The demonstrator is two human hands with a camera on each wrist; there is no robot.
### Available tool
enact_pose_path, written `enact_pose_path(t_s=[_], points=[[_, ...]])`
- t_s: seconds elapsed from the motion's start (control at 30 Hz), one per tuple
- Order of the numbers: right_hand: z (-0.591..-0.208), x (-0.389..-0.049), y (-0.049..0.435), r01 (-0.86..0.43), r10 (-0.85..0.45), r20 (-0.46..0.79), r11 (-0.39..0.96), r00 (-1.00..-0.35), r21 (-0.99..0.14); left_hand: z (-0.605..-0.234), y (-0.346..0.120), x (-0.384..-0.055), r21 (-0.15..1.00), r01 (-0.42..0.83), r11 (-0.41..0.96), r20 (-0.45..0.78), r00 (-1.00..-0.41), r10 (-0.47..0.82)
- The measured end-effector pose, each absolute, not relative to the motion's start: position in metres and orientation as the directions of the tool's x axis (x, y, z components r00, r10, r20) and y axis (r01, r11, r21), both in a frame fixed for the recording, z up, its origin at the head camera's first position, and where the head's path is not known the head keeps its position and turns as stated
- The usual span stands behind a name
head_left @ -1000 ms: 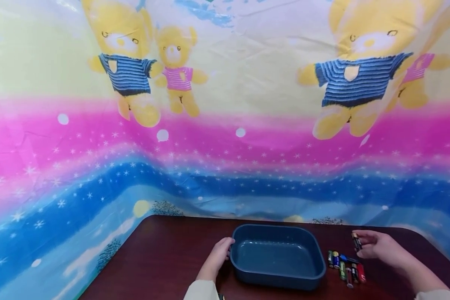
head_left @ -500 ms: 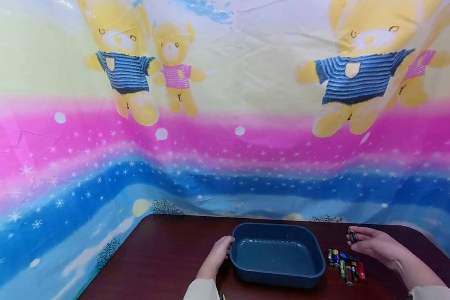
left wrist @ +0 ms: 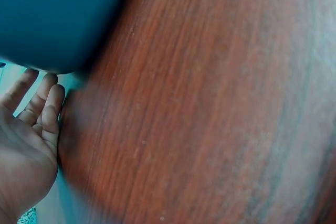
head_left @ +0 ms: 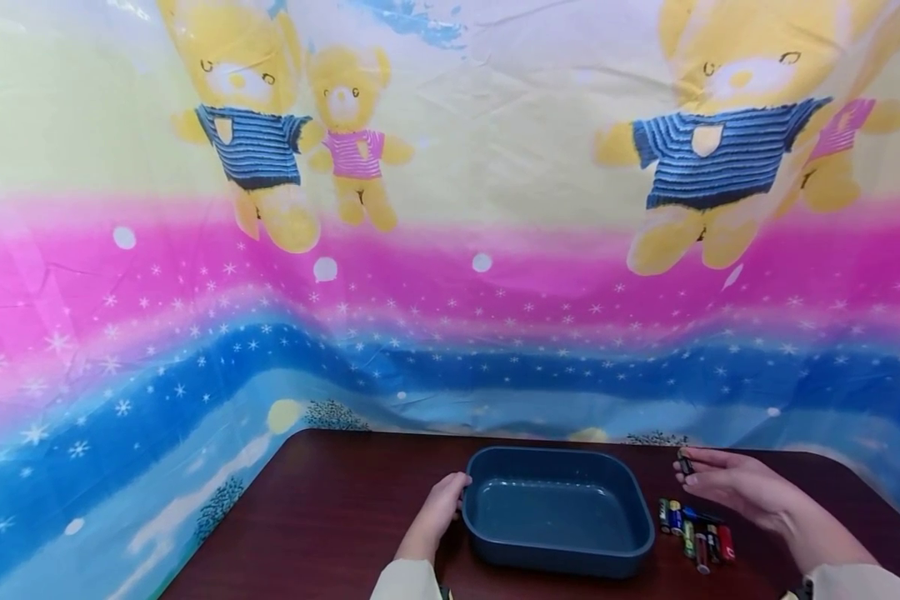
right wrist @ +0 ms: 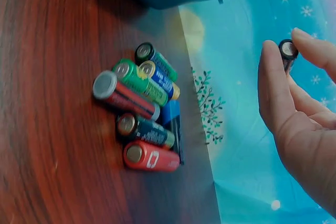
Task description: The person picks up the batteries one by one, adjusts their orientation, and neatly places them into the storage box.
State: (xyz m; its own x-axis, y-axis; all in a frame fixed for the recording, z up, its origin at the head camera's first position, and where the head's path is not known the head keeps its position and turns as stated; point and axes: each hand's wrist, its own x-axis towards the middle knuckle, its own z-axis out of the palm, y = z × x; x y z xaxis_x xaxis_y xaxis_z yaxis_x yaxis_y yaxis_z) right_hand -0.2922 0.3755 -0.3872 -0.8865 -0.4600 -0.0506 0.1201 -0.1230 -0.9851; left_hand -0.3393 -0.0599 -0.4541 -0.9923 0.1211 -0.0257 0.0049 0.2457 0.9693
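Observation:
My left hand (head_left: 438, 506) rests against the left side of a dark blue rectangular container (head_left: 555, 560). In the left wrist view, the loosely bent fingers (left wrist: 51, 111) touch its edge; the far fingertips are partly hidden. My right hand (head_left: 750, 487) pinches a small dark battery (head_left: 685, 462) between thumb and fingertips, raised above the table beyond the pile. The right wrist view shows that battery's silvery end (right wrist: 288, 49). Below and left of this hand lie several loose batteries, among them a red one (right wrist: 152, 157), a green one (right wrist: 140, 82) and a black one (right wrist: 146, 129).
All this stands on a dark reddish-brown wooden table (head_left: 330, 517) with rounded far corners. A blue-and-black item (right wrist: 172, 127) lies among the batteries. Behind the table hangs a colourful sheet (head_left: 420, 292) printed with bears and snowflakes.
My right hand has moved left and slightly away from me, carrying the battery toward the container. The left hand, the container and the other batteries have stayed in place.

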Motion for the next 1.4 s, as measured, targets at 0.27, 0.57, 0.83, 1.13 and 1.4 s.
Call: enact_pose_path(t_s=[0.27, 0.57, 0.83, 1.13, 1.4], points=[[-0.381, -0.298, 0.363, 0.112, -0.445, -0.058, -0.096, -0.894, -0.989, -0.456, -0.060, -0.339, 0.974, 0.000, 0.228, -0.027, -0.993, 0.119], [-0.374, -0.303, 0.348, 0.094, -0.423, -0.061, -0.056, -0.904, -0.994, -0.454, -0.061, -0.341, 0.988, -0.006, 0.152, -0.025, -0.992, 0.121], [-0.370, -0.309, 0.332, 0.085, -0.378, -0.079, 0.001, -0.922, -0.996, -0.455, -0.062, -0.342, 0.992, -0.017, 0.121, -0.031, -0.993, 0.110], [-0.364, -0.314, 0.315, 0.071, -0.330, -0.080, 0.039, -0.941, -0.997, -0.454, -0.065, -0.337, 0.993, -0.022, 0.112, -0.036, -0.991, 0.127], [-0.359, -0.317, 0.303, 0.074, -0.333, -0.073, 0.010, -0.940, -0.997, -0.454, -0.065, -0.336, 0.999, -0.042, 0.019, -0.044, -0.990, 0.131]])
